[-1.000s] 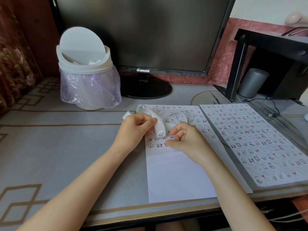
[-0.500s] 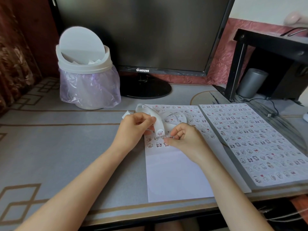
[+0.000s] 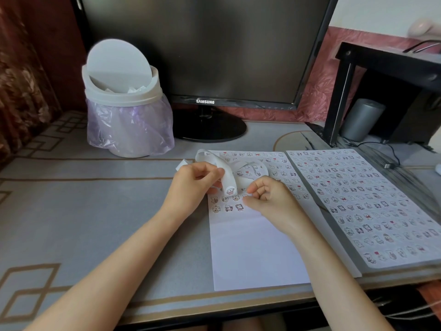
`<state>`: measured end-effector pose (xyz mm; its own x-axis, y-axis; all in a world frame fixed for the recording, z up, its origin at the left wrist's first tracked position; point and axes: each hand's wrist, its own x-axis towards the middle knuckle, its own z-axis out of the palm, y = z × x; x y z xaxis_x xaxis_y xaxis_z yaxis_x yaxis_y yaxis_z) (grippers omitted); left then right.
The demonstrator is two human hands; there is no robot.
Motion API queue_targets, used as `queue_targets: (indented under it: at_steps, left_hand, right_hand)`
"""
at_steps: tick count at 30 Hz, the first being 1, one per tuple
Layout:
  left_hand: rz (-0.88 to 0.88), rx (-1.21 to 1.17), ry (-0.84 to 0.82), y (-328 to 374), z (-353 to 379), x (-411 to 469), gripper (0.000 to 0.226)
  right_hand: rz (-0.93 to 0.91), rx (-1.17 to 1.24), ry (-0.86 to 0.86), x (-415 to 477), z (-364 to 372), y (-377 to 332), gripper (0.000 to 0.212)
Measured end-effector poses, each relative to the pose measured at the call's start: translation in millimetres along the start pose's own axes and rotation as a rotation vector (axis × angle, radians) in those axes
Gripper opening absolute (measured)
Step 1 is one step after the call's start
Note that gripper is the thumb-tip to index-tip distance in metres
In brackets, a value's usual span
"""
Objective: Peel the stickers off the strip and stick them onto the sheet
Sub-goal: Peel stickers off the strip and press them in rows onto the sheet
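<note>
A white sheet (image 3: 253, 249) lies on the table in front of me, its upper part covered with small cartoon stickers, its lower part blank. A curling white sticker strip (image 3: 226, 170) loops over the sheet's top, with one round sticker (image 3: 230, 190) on its near end. My left hand (image 3: 193, 185) grips the strip between thumb and fingers. My right hand (image 3: 267, 197) rests on the sheet just right of the strip's end, fingers curled, thumb and forefinger pressed at the sticker rows; whether they pinch a sticker is hidden.
A second sheet (image 3: 367, 201), full of stickers, lies to the right on a grey board. A white bin (image 3: 124, 96) with a purple bag stands at the back left, a monitor (image 3: 205, 48) behind, a black shelf (image 3: 391, 68) and grey cylinder (image 3: 362, 118) at the right.
Both hands stay almost in place. My right thumb and forefinger have shifted slightly down onto the sheet beside the strip's end.
</note>
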<state>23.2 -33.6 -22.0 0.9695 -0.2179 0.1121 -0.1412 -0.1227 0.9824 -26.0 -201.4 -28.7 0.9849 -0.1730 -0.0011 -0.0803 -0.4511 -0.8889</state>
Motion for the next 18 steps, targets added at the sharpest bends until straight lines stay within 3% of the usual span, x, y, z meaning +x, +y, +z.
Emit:
queue_targets:
  at_steps: [14, 18]
  left_hand:
    - [-0.001, -0.019, -0.007, 0.9, -0.1, 0.0, 0.019]
    - [0.007, -0.014, -0.008, 0.7, -0.1, 0.0, 0.019]
  right_hand:
    - [0.014, 0.004, 0.008, -2.0, 1.1, 0.0, 0.021]
    - [-0.005, -0.090, 0.025, -1.5, 5.6, 1.6, 0.023]
